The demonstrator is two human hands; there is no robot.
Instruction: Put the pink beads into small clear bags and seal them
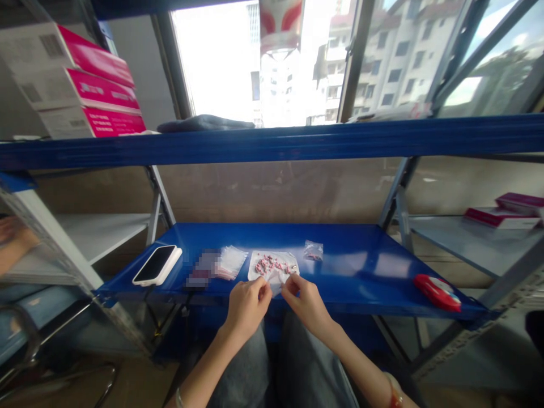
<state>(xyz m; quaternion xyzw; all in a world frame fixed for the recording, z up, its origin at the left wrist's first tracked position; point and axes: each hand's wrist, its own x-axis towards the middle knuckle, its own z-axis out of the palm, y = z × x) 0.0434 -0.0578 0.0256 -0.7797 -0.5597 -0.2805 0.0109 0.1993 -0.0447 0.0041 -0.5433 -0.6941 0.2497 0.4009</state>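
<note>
Both forearms reach forward over the person's lap and angle inward, so that the left hand (250, 301) and the right hand (306, 299) face each other at the near edge of the blue table (352, 260). Each hand is mostly closed, fingers curled and thumb brought against the index finger in a pinch; between them the two hands hold a small clear bag (276, 280), stretched from fingertip to fingertip, though its exact edges are hard to make out. Just beyond the fingertips lies a white sheet (289, 256) with many small pink and dark red pieces (270, 264) scattered on it, too small to identify. Near the left hand, on its outer side and a little beyond, is a fanned pile of clear bags (232, 263); past that comes a pixelated patch, then a white-edged phone (156, 265) farther left. Beyond the right hand and slightly to its right lies a filled bag (313, 250) with a few pieces inside, and well out to the right, near the table's end, sits a red object (437, 293). High beyond both hands, a blue shelf beam (276, 145) crosses over the table from side to side.
</note>
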